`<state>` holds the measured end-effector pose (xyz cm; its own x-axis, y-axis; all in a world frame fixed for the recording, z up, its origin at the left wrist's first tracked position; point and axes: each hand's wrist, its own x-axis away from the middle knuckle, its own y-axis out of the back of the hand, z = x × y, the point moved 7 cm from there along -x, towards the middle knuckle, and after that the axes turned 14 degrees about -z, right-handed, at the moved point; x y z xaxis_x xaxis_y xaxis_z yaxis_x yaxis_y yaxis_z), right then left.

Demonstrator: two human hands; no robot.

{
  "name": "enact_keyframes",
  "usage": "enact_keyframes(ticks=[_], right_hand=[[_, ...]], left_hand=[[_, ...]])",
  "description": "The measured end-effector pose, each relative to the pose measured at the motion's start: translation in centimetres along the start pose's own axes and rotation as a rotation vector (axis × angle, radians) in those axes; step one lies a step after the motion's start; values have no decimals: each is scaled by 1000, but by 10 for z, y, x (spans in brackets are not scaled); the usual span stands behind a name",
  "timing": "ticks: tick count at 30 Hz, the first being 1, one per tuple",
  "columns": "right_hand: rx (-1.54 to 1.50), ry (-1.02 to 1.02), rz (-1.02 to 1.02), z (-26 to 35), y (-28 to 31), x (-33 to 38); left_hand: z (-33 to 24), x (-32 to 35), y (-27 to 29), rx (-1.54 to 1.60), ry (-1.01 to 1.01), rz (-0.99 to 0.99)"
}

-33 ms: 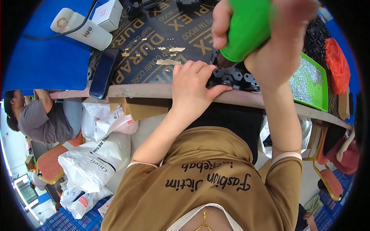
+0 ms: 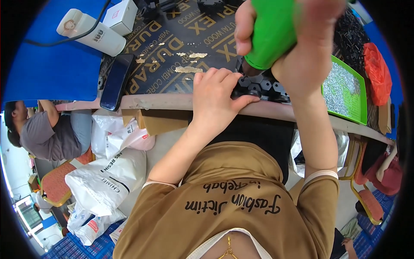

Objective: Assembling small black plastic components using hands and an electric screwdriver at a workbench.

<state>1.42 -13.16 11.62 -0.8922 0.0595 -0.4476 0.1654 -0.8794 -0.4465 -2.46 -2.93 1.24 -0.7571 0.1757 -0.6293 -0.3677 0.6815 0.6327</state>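
Observation:
My right hand (image 2: 304, 64) is wrapped round a green electric screwdriver (image 2: 274, 32), which points down at black plastic parts (image 2: 263, 84) near the table's front edge. Its dark nose (image 2: 249, 69) is over the parts; the contact of the bit is hidden. Beside it, my left hand (image 2: 215, 93) holds one of the black parts, with bent fingers over its left side and the thumb along the near side. Part of the piece is hidden under that hand.
On the right lies a green tray (image 2: 345, 93) of small silvery screws, with a red plastic bag (image 2: 377, 73) beyond it. A phone (image 2: 115, 82), a white bottle (image 2: 90, 32) and a white box (image 2: 120, 16) are on the left. Black pieces (image 2: 351, 36) are piled behind the tray.
My right hand and the green screwdriver have shifted slightly to the left. The left hand and the black parts stay in place.

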Motion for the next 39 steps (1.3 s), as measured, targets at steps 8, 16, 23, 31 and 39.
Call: enact_keyframes(ticks=[8, 16, 23, 31, 39], right_hand=[[160, -26, -84, 2, -4, 12], [178, -86, -138, -4, -10, 10], [220, -180, -107, -7, -4, 8], [312, -41, -56, 8, -13, -3], [-12, 62, 292, 44, 13, 7]], left_hand=[[-1, 1, 1, 2, -25, -44], [2, 0, 0, -11, -24, -34], [0, 0, 2, 3, -10, -18], [-1, -2, 0, -20, -15, 18], [-2, 0, 2, -25, -36, -33]])
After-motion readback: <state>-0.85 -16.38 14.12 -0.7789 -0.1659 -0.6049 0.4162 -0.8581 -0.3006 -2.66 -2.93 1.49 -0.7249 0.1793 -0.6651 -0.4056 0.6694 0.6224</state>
